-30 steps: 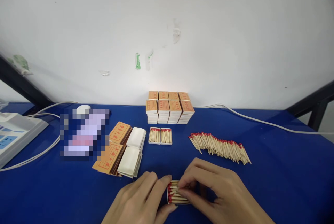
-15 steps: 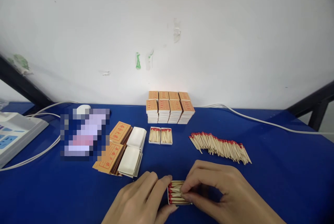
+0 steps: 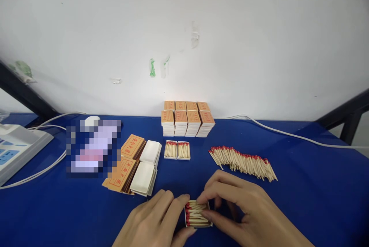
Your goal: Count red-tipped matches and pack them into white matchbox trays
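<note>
A small white matchbox tray (image 3: 198,225) full of red-headed matches (image 3: 196,214) lies on the blue table near the front. My left hand (image 3: 154,218) grips its left end, the index finger at the far corner and the thumb at the near one. Over the right part of the tray is my right hand (image 3: 235,204). Its index fingertip and thumb tip touch the matches, a little apart from each other, with nothing clearly pinched between them. The match heads point left, and my right fingers hide some of the stick ends.
Two filled trays (image 3: 177,150) sit beyond my hands, before stacked matchboxes (image 3: 187,118). Loose matches (image 3: 243,162) lie in a row at right. At left are orange sleeves (image 3: 122,174), white empty trays (image 3: 143,178), a blurred-out object (image 3: 96,145) and a power strip (image 3: 20,147).
My right index finger and thumb have spread apart from a pinch over the matches, uncovering more of them. The index fingertip has shifted slightly left and away. My left hand has stayed in place.
</note>
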Demonstrator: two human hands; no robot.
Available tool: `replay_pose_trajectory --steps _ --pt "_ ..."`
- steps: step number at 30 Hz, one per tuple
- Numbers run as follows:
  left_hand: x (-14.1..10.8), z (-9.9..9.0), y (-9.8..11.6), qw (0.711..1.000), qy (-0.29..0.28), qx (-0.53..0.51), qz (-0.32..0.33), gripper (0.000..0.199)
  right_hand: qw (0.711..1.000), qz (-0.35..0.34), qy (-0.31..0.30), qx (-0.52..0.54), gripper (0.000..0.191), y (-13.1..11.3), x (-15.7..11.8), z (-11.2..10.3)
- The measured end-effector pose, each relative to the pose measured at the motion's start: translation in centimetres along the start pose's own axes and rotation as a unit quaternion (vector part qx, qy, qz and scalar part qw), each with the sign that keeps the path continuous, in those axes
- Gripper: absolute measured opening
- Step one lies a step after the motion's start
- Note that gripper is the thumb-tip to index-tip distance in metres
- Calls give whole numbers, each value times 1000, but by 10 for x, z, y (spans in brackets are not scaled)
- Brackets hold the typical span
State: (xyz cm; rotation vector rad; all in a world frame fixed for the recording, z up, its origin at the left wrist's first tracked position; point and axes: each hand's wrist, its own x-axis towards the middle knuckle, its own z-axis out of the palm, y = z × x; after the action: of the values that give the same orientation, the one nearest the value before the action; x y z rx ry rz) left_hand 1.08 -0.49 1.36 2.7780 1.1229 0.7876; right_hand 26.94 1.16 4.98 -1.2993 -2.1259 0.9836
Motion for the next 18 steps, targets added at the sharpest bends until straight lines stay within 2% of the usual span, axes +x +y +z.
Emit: replay_pose_trajectory --steps 4,8,11,13,16,18 --pt "-4 1 -1 1000 -12 -19 -19 28 1000 9 -18 -20 24 -5 0 0" --pt "-5 3 -1 998 -26 -40 -36 19 997 6 -23 -69 49 -5 -2 4" --pt "-6 5 0 998 -8 -38 -47 24 995 -13 -20 -100 44 -2 -2 6" --pt "-7 5 2 997 9 -41 -67 29 993 -25 -2 -111 35 -1 -2 6" --pt "-7 5 4 993 27 -45 -103 31 987 -29 62 -147 25 1 -4 5" --pt "-7 5 5 992 33 -49 -111 34 979 -23 99 -178 37 2 -6 4"
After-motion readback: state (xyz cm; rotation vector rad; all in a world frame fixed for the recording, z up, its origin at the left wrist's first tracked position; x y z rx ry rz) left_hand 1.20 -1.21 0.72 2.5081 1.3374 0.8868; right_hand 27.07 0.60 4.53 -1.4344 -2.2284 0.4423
